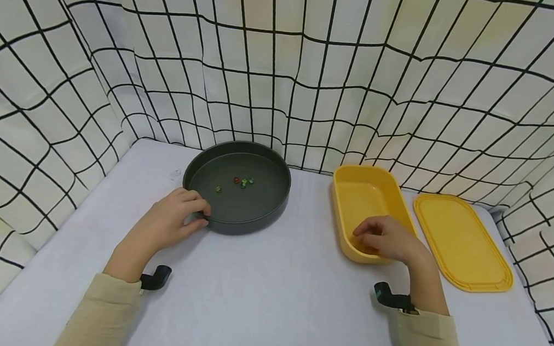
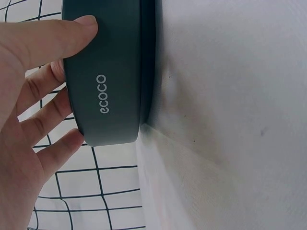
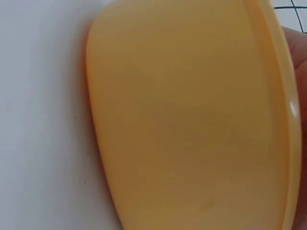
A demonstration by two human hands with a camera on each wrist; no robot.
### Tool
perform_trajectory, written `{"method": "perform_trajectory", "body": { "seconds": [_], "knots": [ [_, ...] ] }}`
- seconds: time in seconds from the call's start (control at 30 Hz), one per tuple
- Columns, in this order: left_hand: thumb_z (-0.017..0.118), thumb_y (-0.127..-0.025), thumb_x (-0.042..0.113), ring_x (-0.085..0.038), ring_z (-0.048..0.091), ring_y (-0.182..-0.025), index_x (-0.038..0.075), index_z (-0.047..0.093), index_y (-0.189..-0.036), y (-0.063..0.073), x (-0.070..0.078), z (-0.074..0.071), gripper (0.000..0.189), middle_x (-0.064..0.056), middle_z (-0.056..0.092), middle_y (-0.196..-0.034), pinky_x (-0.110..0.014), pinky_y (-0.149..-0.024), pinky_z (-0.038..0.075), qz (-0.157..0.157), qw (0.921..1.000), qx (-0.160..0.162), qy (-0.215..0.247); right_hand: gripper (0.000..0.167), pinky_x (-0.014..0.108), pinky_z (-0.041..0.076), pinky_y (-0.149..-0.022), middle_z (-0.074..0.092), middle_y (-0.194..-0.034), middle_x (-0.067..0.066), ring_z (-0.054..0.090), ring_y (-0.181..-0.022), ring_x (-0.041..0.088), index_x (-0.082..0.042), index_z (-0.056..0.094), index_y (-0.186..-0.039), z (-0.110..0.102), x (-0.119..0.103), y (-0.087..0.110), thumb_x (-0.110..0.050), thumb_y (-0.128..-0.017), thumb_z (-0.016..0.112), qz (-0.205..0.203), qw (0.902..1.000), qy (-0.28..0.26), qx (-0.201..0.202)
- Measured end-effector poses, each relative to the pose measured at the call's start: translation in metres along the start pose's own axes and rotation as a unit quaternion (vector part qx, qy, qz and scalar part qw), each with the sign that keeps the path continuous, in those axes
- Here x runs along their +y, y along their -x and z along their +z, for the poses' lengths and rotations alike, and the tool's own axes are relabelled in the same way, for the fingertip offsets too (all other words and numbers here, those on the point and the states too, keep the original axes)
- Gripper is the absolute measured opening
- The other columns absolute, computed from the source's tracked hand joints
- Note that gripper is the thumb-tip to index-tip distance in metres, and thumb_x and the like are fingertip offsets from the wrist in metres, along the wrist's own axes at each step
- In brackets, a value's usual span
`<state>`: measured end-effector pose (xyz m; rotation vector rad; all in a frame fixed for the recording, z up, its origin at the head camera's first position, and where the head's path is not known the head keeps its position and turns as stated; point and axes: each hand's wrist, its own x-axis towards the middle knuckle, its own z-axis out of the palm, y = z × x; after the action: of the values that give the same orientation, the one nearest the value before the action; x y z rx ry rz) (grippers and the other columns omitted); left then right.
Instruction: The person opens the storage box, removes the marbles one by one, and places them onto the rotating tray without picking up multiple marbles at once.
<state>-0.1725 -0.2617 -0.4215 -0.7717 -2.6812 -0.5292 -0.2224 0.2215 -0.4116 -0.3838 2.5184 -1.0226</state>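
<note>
The pan [image 1: 234, 208] sits on the table's [image 1: 286, 294] left, deep enough, I think, to keep the small bits [image 1: 243, 183] in. The left hand [image 1: 170, 220] pinches it, maybe to stop it sliding. The right hand [image 1: 390, 239] dips in the box [image 1: 365, 189]; I can't tell if it holds anything.

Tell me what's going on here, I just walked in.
A person is working with both hands at a white table. The left hand has its grip on the rim of a dark round pan, where a few small green pieces and a red one lie. The right hand reaches into a yellow container; its fingertips are too hidden to tell whether they hold anything. A flat yellow lid lies beside the container.
</note>
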Motion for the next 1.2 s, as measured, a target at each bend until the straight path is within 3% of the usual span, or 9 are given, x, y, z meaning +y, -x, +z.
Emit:
{"method": "perform_trajectory", "body": {
  "seconds": [0.3, 0.5, 0.63, 0.87, 1.2],
  "knots": [
    [0.083, -0.08, 0.009, -0.022, 0.057, -0.097, 0.017, 0.07, -0.091, 0.001, -0.001, 0.001, 0.019, 0.005, 0.063, -0.094, -0.043, -0.083, 0.05, -0.002, 1.0, -0.002, -0.001, 0.018, 0.028, 0.057, -0.08, 0.066, -0.102, 0.015, 0.062, -0.091, 0.027, -0.004, 0.067, -0.111, -0.003, -0.01, 0.002, -0.015, -0.097, 0.064, -0.039, 0.9941, -0.096, 0.03],
    [0.083, -0.08, 0.01, -0.022, 0.057, -0.097, 0.017, 0.069, -0.09, -0.001, 0.001, -0.001, 0.018, 0.004, 0.063, -0.094, -0.043, -0.083, 0.051, -0.005, 1.0, -0.006, 0.001, 0.027, 0.029, 0.058, -0.083, 0.064, -0.106, 0.022, 0.067, -0.091, 0.027, 0.003, 0.063, -0.117, -0.004, -0.022, 0.005, -0.016, -0.098, 0.063, -0.068, 0.9806, -0.178, 0.047],
    [0.082, -0.081, 0.01, -0.022, 0.057, -0.097, 0.017, 0.069, -0.089, 0.0, 0.002, -0.002, 0.017, 0.004, 0.063, -0.094, -0.043, -0.082, 0.051, -0.015, 0.9998, -0.012, -0.001, 0.027, 0.031, 0.059, -0.083, 0.065, -0.107, 0.02, 0.069, -0.09, 0.024, 0.007, 0.062, -0.118, -0.002, -0.028, 0.004, -0.013, -0.099, 0.062, -0.091, 0.9699, -0.219, 0.054],
    [0.082, -0.081, 0.009, -0.023, 0.057, -0.097, 0.018, 0.068, -0.087, -0.001, 0.003, -0.003, 0.017, 0.004, 0.063, -0.093, -0.043, -0.082, 0.051, -0.018, 0.9997, -0.018, 0.001, 0.025, 0.032, 0.059, -0.081, 0.069, -0.099, 0.011, 0.07, -0.086, 0.022, 0.009, 0.064, -0.116, 0.008, -0.035, -0.004, -0.007, -0.098, 0.062, -0.123, 0.962, -0.241, 0.036],
    [0.082, -0.081, 0.008, -0.022, 0.057, -0.096, 0.017, 0.068, -0.087, -0.001, 0.002, -0.002, 0.018, 0.003, 0.063, -0.094, -0.042, -0.082, 0.05, -0.017, 0.9996, -0.02, 0.004, 0.02, 0.035, 0.059, -0.084, 0.062, -0.113, 0.03, 0.068, -0.093, 0.03, 0.003, 0.066, -0.113, 0.022, -0.06, -0.019, -0.009, -0.098, 0.062, -0.11, 0.962, -0.25, -0.009]
  ]
}}
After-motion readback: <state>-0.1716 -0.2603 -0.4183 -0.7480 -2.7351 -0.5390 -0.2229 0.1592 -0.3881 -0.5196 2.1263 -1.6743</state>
